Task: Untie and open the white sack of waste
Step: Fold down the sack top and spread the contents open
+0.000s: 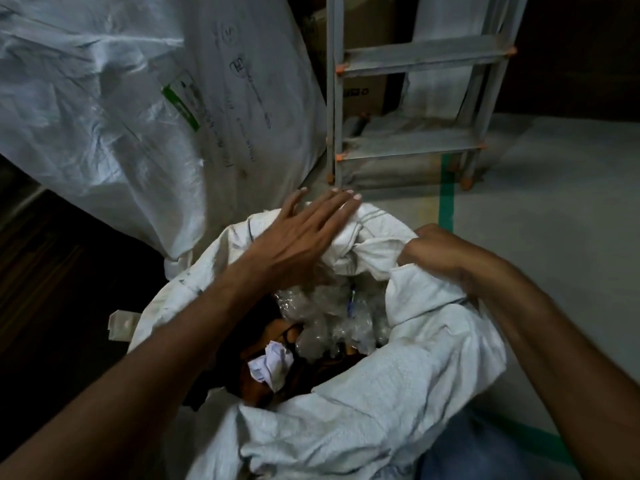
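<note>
Currently the white sack stands on the floor directly below the person, between both forearms, with its mouth partly spread. Clear plastic film and a crumpled paper are exposed inside. At the far rim the fabric is gathered into a twisted knot, which appears not yet undone. The left hand lies flat over that gathered fabric with fingers straight and spread, gripping nothing. The right hand is curled over the right-hand rim and holds a fold of the sack; its fingertips are hidden in the cloth. Judged step: untying is in progress, with the opening only partial. The next move likely calls for the left fingers to pinch one tail of the knot while the right hand holds the rim taut, then for the freed edges to be drawn apart. Just beyond the sack stand a larger white sack bearing handwriting and a green label, a ladder and cardboard boxes. A green tape line runs along the floor nearby.
</note>
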Available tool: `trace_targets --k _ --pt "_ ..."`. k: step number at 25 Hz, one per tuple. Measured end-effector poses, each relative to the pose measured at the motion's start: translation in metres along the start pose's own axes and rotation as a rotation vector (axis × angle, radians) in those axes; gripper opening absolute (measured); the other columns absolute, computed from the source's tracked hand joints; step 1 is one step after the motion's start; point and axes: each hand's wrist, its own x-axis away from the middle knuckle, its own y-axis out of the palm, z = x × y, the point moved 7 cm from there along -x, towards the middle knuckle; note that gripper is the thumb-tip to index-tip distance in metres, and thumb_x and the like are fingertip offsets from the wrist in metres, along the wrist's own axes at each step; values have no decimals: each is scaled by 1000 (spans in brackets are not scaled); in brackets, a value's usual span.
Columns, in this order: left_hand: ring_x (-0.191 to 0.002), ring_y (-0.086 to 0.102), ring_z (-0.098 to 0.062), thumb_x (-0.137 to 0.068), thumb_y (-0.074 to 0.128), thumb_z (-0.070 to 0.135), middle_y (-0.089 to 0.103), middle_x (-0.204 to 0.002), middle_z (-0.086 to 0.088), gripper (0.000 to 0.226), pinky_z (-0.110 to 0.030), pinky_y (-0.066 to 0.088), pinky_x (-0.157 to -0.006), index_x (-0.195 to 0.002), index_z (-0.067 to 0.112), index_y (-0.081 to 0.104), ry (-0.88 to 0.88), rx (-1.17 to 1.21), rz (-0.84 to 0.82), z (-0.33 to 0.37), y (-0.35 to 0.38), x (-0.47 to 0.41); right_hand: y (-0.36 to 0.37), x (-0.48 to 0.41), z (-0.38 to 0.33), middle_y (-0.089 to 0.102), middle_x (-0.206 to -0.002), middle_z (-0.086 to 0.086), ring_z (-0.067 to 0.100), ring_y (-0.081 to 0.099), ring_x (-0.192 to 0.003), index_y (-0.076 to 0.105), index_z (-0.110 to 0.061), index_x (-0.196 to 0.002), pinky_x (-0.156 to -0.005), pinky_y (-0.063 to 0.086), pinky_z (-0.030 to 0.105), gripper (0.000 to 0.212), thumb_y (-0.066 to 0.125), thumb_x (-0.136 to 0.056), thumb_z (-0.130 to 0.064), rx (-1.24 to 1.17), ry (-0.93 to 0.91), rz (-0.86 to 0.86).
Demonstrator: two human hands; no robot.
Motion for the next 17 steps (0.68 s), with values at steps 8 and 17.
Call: trace_targets --k 8,17 --pt "-96 69 -38 -92 54 63 74 -105 -13 48 -38 48 -72 -109 20 66 -119 124 -114 -35 -20 -59 32 53 -44 24 -168 11 31 28 -151 13 -16 -163 -120 22 55 105 59 -88 -74 423 -303 522" --pt "-120 58 -28 -83 51 82 62 -132 -4 79 -40 44 -93 -137 24 54 -200 205 -108 -44 4 -52 24 -30 8 68 -98 5 33 68 -94 63 -19 -116 -75 50 37 46 68 -70 -22 -11 -74 361"
